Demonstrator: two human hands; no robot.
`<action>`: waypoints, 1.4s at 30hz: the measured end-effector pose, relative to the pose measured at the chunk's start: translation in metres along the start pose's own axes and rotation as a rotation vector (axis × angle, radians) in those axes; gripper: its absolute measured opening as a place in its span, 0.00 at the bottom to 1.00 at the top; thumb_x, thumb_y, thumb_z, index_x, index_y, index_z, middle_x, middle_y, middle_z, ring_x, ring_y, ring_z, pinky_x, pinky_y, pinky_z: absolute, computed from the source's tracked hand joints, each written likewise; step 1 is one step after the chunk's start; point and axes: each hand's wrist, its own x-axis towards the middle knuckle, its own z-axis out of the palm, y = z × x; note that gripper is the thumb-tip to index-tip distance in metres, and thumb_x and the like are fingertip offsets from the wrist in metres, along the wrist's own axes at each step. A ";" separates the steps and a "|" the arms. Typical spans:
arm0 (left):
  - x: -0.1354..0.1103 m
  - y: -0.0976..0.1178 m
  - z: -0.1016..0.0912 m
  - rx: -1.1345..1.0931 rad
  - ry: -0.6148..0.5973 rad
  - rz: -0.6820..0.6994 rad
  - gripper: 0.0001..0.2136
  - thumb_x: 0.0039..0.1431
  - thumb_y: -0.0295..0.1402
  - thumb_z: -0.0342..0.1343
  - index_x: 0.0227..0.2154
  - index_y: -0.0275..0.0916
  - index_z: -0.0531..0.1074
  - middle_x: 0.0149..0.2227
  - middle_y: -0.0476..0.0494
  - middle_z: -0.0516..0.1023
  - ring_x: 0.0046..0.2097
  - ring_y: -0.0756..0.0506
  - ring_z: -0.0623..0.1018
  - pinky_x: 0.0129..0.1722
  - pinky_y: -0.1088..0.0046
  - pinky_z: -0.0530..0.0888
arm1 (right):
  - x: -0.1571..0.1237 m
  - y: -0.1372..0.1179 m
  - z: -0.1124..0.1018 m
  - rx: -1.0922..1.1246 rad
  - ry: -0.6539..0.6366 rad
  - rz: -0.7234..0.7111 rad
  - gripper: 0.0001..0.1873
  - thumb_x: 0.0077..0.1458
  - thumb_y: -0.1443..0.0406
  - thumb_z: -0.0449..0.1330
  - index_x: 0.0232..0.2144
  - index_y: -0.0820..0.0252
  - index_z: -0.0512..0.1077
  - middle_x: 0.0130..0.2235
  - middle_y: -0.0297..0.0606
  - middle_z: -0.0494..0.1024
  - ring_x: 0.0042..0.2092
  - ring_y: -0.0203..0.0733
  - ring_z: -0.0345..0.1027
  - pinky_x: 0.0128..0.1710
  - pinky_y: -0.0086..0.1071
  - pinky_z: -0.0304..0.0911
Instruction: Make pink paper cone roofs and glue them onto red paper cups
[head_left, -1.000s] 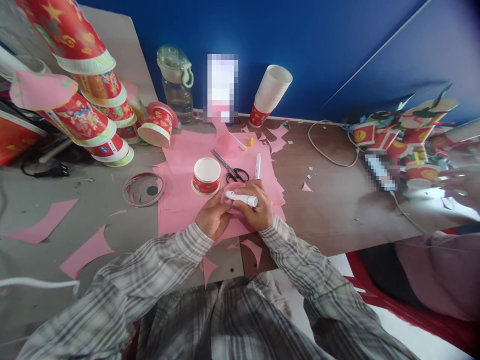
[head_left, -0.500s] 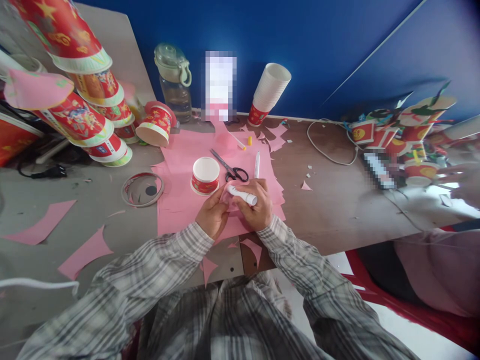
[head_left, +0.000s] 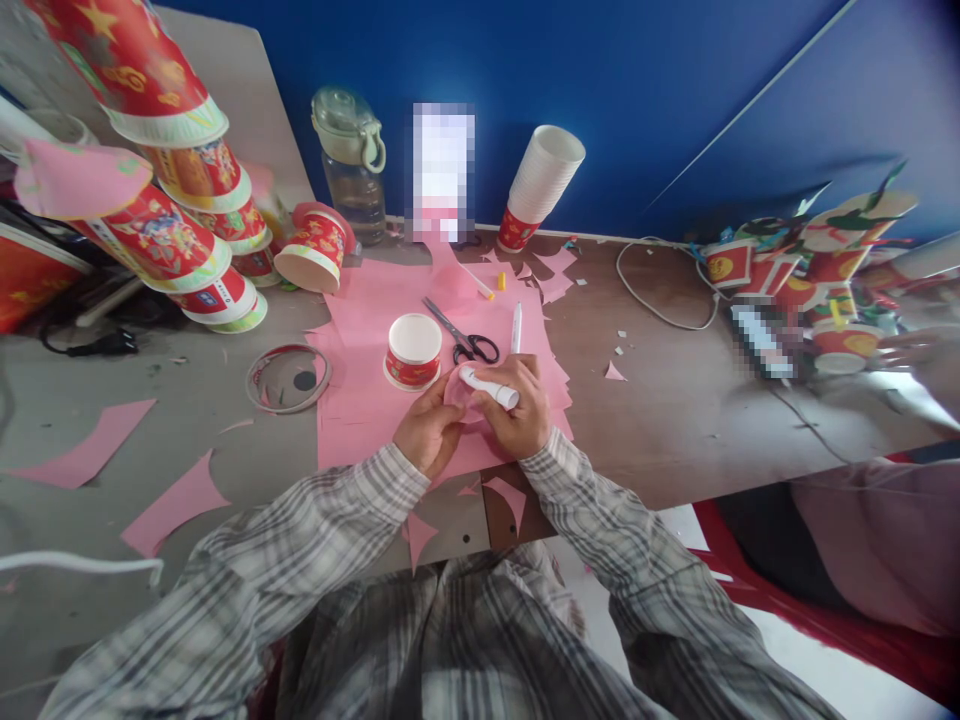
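My right hand (head_left: 519,412) is closed around a white glue stick (head_left: 489,387), its tip pointing left onto a small round pink paper piece (head_left: 459,392). My left hand (head_left: 426,432) pinches that pink piece from the left. Both hands rest over a pink paper sheet (head_left: 367,330) on the table. Just beyond them stand a red and white paper cup (head_left: 412,351), black-handled scissors (head_left: 466,338) and a white pen (head_left: 516,328).
Stacks of red printed cups (head_left: 169,210) lean at the left, a water bottle (head_left: 352,165) and a white cup stack (head_left: 540,185) stand at the wall. A cut cup rim ring (head_left: 289,378), pink scraps (head_left: 82,450) and a white cable (head_left: 660,300) lie around. Another person's hand (head_left: 911,350) works at the right.
The glue stick has tilted, its tip moving up and right across the pink piece. My hands stay in place. The other person's hand at the right has shifted slightly.
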 end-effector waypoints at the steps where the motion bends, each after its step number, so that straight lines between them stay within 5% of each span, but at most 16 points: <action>1: 0.000 0.000 0.000 0.007 -0.009 -0.005 0.26 0.36 0.18 0.49 0.43 0.41 0.66 0.36 0.49 0.74 0.39 0.49 0.71 0.38 0.73 0.67 | 0.000 0.000 0.001 0.007 -0.008 -0.004 0.09 0.58 0.60 0.62 0.40 0.56 0.77 0.33 0.36 0.82 0.36 0.43 0.71 0.40 0.43 0.69; 6: -0.001 0.000 -0.001 0.063 0.004 -0.019 0.27 0.37 0.19 0.52 0.44 0.43 0.64 0.32 0.51 0.73 0.33 0.50 0.72 0.31 0.74 0.68 | 0.001 -0.004 0.003 0.057 -0.010 -0.052 0.09 0.57 0.62 0.62 0.41 0.54 0.78 0.31 0.35 0.81 0.36 0.44 0.71 0.39 0.43 0.69; 15: 0.003 -0.006 -0.004 0.068 0.014 0.025 0.22 0.38 0.21 0.51 0.42 0.38 0.67 0.36 0.47 0.75 0.41 0.47 0.72 0.42 0.69 0.67 | 0.002 -0.002 -0.004 -0.034 0.058 0.123 0.09 0.58 0.61 0.62 0.40 0.54 0.77 0.33 0.37 0.81 0.37 0.44 0.71 0.40 0.43 0.70; 22: 0.002 -0.005 -0.005 0.107 -0.023 -0.008 0.21 0.39 0.22 0.51 0.41 0.39 0.67 0.34 0.47 0.74 0.36 0.47 0.72 0.34 0.71 0.69 | 0.000 -0.005 0.000 -0.002 -0.057 0.065 0.10 0.56 0.58 0.62 0.38 0.53 0.79 0.32 0.38 0.82 0.38 0.47 0.71 0.42 0.47 0.70; 28: 0.001 -0.007 -0.005 0.116 0.002 0.008 0.24 0.39 0.21 0.50 0.44 0.41 0.65 0.36 0.48 0.75 0.35 0.50 0.71 0.36 0.73 0.67 | 0.003 -0.007 -0.004 -0.036 0.023 0.115 0.09 0.58 0.61 0.62 0.40 0.55 0.79 0.31 0.38 0.81 0.39 0.46 0.71 0.40 0.43 0.68; 33: 0.000 -0.005 -0.004 0.148 0.034 -0.012 0.22 0.39 0.21 0.51 0.41 0.40 0.68 0.28 0.51 0.74 0.31 0.50 0.70 0.32 0.75 0.66 | 0.004 -0.008 -0.005 0.029 0.005 0.022 0.08 0.56 0.63 0.63 0.39 0.56 0.78 0.33 0.37 0.83 0.38 0.44 0.70 0.40 0.42 0.68; 42: 0.002 -0.009 -0.009 0.197 0.007 0.017 0.23 0.38 0.22 0.51 0.42 0.41 0.67 0.34 0.51 0.75 0.34 0.51 0.70 0.35 0.75 0.65 | 0.005 -0.007 -0.007 -0.007 -0.015 0.104 0.08 0.57 0.61 0.61 0.39 0.53 0.78 0.32 0.36 0.82 0.37 0.45 0.71 0.39 0.43 0.69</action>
